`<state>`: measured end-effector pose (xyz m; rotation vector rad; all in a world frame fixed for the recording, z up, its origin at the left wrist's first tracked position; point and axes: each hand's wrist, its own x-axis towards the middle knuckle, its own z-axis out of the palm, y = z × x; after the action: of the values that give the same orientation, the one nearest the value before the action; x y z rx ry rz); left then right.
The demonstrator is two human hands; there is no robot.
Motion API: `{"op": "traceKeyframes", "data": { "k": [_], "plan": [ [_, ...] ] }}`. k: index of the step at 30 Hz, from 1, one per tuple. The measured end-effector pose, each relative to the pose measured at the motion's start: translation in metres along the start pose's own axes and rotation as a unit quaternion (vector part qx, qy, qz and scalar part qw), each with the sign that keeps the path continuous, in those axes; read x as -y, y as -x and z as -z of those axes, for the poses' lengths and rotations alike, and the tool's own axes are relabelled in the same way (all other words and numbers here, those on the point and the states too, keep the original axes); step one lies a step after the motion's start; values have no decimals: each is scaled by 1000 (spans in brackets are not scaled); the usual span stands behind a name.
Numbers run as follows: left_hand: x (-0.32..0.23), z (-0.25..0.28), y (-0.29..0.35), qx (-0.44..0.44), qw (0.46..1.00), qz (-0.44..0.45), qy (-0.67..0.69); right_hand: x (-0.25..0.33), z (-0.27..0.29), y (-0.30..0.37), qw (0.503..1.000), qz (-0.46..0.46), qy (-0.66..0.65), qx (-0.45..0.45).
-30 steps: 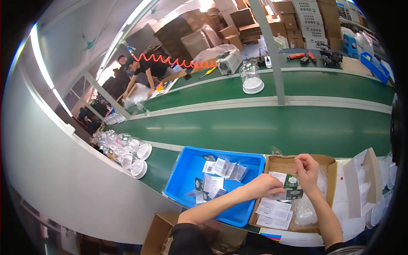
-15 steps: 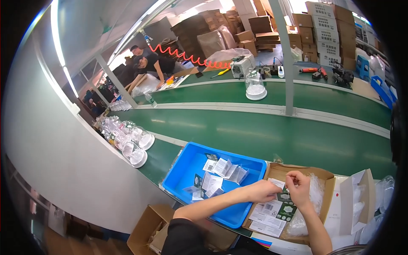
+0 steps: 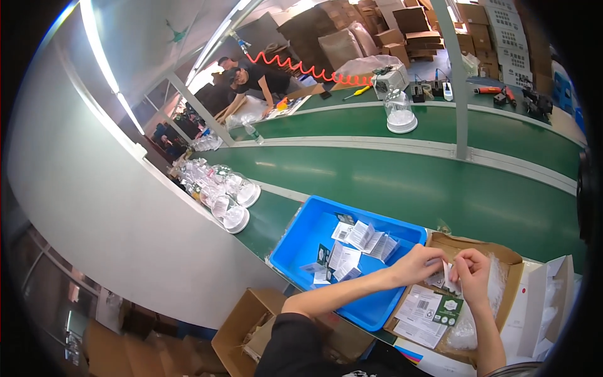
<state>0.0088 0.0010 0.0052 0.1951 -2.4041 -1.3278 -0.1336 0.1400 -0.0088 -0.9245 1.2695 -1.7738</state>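
Observation:
My left hand and my right hand are close together above a shallow cardboard box. Between their pinched fingertips stands a small white printed card, partly hidden by the fingers. Whether something thin is also held there, I cannot tell. Flat white-and-green cards lie in the box below my hands, beside a clear plastic bundle. Under my left forearm is a blue bin with several folded cards scattered in it.
Clear domes on white bases crowd the belt's left side. Another dome stands on the far bench, past a metal post. An upright white carton is at right, an open cardboard box below left. Two people are in the background.
My head view has shifted, so the scene sits farther right. My left hand has risen to meet the right, and a white card now shows between them.

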Motion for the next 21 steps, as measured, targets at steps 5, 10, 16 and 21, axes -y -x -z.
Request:
{"op": "traceKeyframes", "data": {
  "k": [5, 10, 16, 21],
  "plan": [
    [0, 4, -3, -6, 991, 90, 96, -5, -15, 10, 987, 67, 134, 58],
    [13, 6, -3, 35, 971, 89, 219, 0, -22, 8, 977, 79, 191, 49],
    [8, 5, -7, 63, 954, 112, 270, -6, -14, 0, 975, 108, 185, 53],
    [18, 1, -2, -22, 938, 101, 331, -2, -18, 2, 997, 50, 47, 21]
  ]
}}
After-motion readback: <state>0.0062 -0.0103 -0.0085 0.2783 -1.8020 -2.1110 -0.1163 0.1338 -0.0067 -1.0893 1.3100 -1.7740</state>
